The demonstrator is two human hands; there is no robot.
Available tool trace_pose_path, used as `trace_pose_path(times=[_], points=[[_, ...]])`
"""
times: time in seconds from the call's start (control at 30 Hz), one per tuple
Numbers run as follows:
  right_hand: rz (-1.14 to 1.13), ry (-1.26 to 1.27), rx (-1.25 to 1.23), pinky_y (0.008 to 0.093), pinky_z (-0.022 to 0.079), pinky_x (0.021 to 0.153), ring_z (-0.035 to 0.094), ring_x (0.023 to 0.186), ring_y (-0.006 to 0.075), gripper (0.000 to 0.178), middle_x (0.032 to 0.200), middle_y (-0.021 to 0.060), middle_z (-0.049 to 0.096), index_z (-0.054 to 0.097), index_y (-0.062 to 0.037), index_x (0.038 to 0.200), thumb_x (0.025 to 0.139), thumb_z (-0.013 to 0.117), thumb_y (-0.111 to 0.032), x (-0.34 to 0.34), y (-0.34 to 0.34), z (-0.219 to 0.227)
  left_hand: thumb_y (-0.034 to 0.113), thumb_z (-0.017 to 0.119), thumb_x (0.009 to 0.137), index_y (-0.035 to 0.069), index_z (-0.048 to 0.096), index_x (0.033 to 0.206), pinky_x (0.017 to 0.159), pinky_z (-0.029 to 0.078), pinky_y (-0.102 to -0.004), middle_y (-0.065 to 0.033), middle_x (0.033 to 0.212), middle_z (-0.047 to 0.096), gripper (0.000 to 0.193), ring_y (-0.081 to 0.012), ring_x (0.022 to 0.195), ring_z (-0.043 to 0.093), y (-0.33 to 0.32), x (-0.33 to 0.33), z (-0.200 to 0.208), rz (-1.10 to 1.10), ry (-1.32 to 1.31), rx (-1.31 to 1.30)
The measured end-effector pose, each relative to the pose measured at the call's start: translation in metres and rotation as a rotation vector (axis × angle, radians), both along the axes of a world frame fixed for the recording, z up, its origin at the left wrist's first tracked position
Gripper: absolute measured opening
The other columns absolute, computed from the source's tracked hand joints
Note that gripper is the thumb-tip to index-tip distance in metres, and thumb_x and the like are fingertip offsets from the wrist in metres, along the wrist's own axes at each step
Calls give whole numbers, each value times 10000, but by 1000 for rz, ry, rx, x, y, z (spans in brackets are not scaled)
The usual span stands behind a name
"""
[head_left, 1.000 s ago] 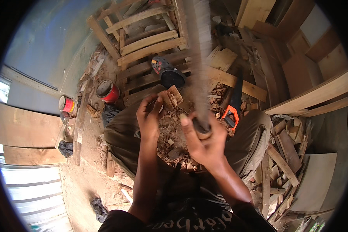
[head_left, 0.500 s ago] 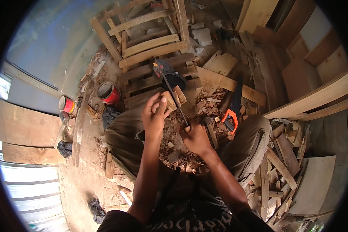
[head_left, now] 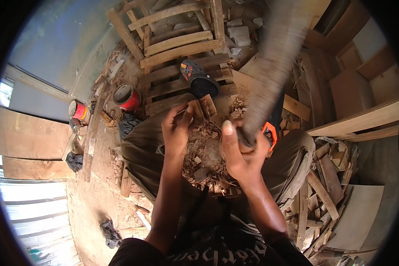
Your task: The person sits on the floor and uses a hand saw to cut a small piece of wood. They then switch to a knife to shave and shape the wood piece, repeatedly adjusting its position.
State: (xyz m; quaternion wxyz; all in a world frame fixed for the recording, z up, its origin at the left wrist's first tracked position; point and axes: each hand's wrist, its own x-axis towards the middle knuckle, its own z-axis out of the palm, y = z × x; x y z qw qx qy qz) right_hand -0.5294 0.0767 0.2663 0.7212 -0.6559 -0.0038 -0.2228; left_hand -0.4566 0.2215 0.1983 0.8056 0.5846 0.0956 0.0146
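My left hand (head_left: 176, 132) is closed, fingers and thumb pinching a small wooden block (head_left: 197, 111) upright in front of me. A second small wood piece (head_left: 208, 107) stands right beside the block. My right hand (head_left: 244, 155) grips the handle of a machete, thumb pointing up. The machete's broad blade (head_left: 279, 66) is smeared by motion and rises toward the upper right, apart from the block. Behind the right hand shows the orange handle of a handsaw (head_left: 270, 132), largely hidden by the hand and blade.
Wood chips (head_left: 204, 148) cover the ground between my knees. Ahead lie a slatted wooden frame (head_left: 181, 42) and a dark clog-like thing (head_left: 201, 83). Red cans (head_left: 127, 98) stand at left. Scrap wood (head_left: 323, 190) is heaped at right, below a long board (head_left: 354, 124).
The machete has swung up and to the right, away from the wood, its blade now broad and blurred. My right hand has moved right. My left hand keeps hold of the block.
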Motion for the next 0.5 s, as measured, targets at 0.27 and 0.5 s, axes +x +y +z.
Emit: trace_pose_path(times=[0.27, 0.5], points=[[248, 598, -366, 423, 502, 605, 686, 615, 319, 243, 673, 228, 655, 631, 61, 904, 893, 703, -171, -9, 2, -101, 184, 694, 979, 56, 634, 1174, 817, 556, -349, 13, 977, 663, 241, -68, 902, 593, -7, -17, 19, 53, 106, 136], [62, 185, -39, 227, 328, 452, 444, 503, 13, 276, 568, -61, 513, 585, -52, 762, 992, 676, -176, -3, 3, -9, 129, 665, 992, 58, 631, 1148, 646, 491, -215, 11, 902, 665, 175, -40, 781, 589, 2, -6, -2, -9, -49, 63]])
